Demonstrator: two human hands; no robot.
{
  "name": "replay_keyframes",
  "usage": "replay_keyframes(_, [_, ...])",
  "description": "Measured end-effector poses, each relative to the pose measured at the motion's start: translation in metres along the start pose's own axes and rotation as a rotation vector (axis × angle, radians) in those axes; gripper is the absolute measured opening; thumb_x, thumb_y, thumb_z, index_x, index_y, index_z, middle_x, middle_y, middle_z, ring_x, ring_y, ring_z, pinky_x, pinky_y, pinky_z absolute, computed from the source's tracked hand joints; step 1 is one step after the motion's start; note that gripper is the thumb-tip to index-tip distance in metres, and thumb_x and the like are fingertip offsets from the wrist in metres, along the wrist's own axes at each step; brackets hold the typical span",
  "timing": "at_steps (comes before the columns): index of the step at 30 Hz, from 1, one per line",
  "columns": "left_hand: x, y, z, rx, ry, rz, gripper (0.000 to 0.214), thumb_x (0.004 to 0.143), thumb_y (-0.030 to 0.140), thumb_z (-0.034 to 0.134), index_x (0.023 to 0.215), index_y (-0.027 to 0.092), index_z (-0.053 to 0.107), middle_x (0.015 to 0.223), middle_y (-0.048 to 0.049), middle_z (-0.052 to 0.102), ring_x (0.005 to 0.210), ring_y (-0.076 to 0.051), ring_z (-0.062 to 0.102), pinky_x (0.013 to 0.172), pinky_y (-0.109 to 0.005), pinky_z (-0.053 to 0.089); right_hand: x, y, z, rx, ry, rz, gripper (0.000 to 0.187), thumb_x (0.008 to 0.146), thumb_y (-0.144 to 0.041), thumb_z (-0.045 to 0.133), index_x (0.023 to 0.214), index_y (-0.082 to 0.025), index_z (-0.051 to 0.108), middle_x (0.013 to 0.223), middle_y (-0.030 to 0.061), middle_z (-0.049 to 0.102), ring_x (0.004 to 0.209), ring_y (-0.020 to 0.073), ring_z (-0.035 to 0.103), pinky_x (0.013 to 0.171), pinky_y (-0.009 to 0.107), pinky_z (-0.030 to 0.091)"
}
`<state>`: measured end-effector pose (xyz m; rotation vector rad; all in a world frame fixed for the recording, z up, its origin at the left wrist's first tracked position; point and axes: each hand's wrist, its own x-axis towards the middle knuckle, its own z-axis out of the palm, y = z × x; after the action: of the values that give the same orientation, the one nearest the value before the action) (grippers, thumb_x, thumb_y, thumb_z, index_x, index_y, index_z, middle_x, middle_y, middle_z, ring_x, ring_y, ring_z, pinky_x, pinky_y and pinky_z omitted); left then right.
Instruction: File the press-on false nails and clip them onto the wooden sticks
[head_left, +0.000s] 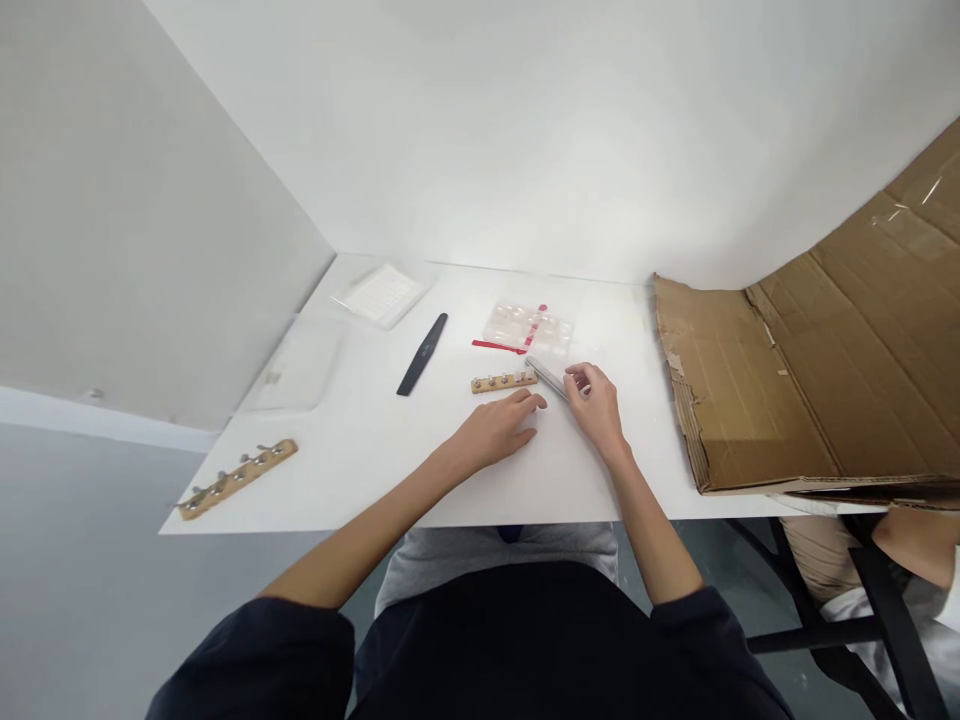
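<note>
My left hand (499,428) rests low over the white table, just in front of a short wooden strip (482,386) that carries several small metal clips. Its thumb and forefinger are apart with nothing visible between them. A slim grey tool (550,377) with a rounded end is pinched in my right hand (595,402). The tool's far end lies at the right end of the strip, where small clear pieces appear to sit on the clips. Behind it is a clear plastic tray (517,325) with rounded hollows, over red lines on the tabletop.
A black nail file (424,355) lies left of centre. Farther left are a white sheet in clear plastic (384,293), a clear flat pouch (296,370) and a longer wooden clip strip (238,480). An opened cardboard box (750,400) occupies the right side; another person's arm (919,545) shows beyond it.
</note>
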<state>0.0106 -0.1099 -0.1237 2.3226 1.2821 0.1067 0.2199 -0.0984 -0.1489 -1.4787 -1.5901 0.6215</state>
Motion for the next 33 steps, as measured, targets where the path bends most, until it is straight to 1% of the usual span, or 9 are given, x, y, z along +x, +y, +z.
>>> replay_keyframes(3, [0.003,0.000,-0.001,-0.010,-0.011,0.019,0.034,0.096,0.022,0.054,0.129,0.025,0.060,0.135,-0.0069,0.067,0.099,-0.026,0.073,0.080,-0.037,0.055,0.000,0.000,0.000,-0.001,-0.012,0.013,0.018,0.100,-0.037,0.054,0.102,-0.024,0.067,0.105,0.0080,0.075,0.092,0.0250,0.069,0.087,0.041,0.055])
replay_keyframes(7, [0.006,-0.004,-0.006,-0.070,-0.039,0.034,0.033,0.093,0.023,0.058,0.125,0.026,0.062,0.132,-0.0052,0.069,0.098,-0.024,0.072,0.080,-0.035,0.054,0.000,0.001,0.000,-0.010,-0.015,0.007,0.019,0.100,-0.037,0.054,0.102,-0.024,0.067,0.106,0.0085,0.075,0.092,0.0253,0.069,0.087,0.042,0.055])
replay_keyframes(12, [0.011,-0.009,-0.010,-0.058,-0.039,0.065,0.034,0.091,0.017,0.058,0.123,0.025,0.064,0.130,-0.0046,0.070,0.104,-0.025,0.071,0.084,-0.034,0.053,0.001,0.003,0.001,-0.020,-0.021,0.010,0.020,0.100,-0.038,0.054,0.104,-0.024,0.068,0.104,0.0087,0.075,0.092,0.0253,0.069,0.086,0.041,0.055])
replay_keyframes(17, [0.016,-0.013,-0.009,-0.019,-0.031,0.132,0.034,0.090,0.018,0.063,0.123,0.025,0.064,0.129,-0.0060,0.070,0.113,-0.027,0.069,0.091,-0.035,0.051,0.001,0.004,0.002,-0.020,-0.018,-0.001,0.021,0.100,-0.039,0.054,0.104,-0.023,0.068,0.103,0.0081,0.075,0.091,0.0247,0.069,0.084,0.040,0.055])
replay_keyframes(21, [0.018,-0.014,-0.010,-0.008,-0.051,0.152,0.033,0.092,0.017,0.060,0.123,0.024,0.065,0.125,-0.0050,0.072,0.105,-0.027,0.070,0.087,-0.035,0.051,0.000,0.003,0.001,-0.014,-0.024,0.009,0.021,0.100,-0.038,0.054,0.104,-0.024,0.068,0.104,0.0084,0.074,0.091,0.0248,0.069,0.085,0.041,0.055])
replay_keyframes(25, [0.020,-0.016,-0.009,-0.037,-0.055,0.186,0.033,0.090,0.017,0.060,0.121,0.024,0.066,0.122,-0.0060,0.071,0.105,-0.026,0.069,0.089,-0.035,0.050,0.000,0.002,0.001,-0.014,-0.022,0.008,0.021,0.100,-0.038,0.055,0.103,-0.023,0.068,0.102,0.0081,0.074,0.090,0.0248,0.069,0.085,0.041,0.055])
replay_keyframes(27, [0.020,-0.015,-0.009,-0.047,-0.057,0.190,0.033,0.089,0.017,0.060,0.121,0.023,0.066,0.123,-0.0068,0.069,0.103,-0.025,0.069,0.088,-0.035,0.051,0.000,0.002,0.001,-0.014,-0.023,0.006,0.021,0.100,-0.038,0.055,0.103,-0.023,0.068,0.101,0.0080,0.073,0.089,0.0247,0.069,0.084,0.041,0.055])
replay_keyframes(30, [0.015,-0.013,-0.011,-0.079,-0.028,0.182,0.035,0.089,0.020,0.060,0.123,0.024,0.065,0.126,-0.0069,0.068,0.096,-0.023,0.069,0.085,-0.035,0.052,0.000,0.002,0.001,-0.010,-0.026,0.013,0.021,0.100,-0.038,0.054,0.104,-0.024,0.068,0.102,0.0082,0.074,0.089,0.0246,0.068,0.085,0.041,0.055])
replay_keyframes(33, [0.006,-0.015,-0.022,-0.108,0.059,0.147,0.037,0.091,0.025,0.059,0.128,0.025,0.063,0.132,-0.0063,0.067,0.092,-0.021,0.068,0.085,-0.035,0.052,0.000,0.001,0.001,-0.015,-0.028,0.015,0.021,0.100,-0.038,0.054,0.104,-0.024,0.068,0.104,0.0087,0.074,0.091,0.0251,0.069,0.085,0.041,0.055])
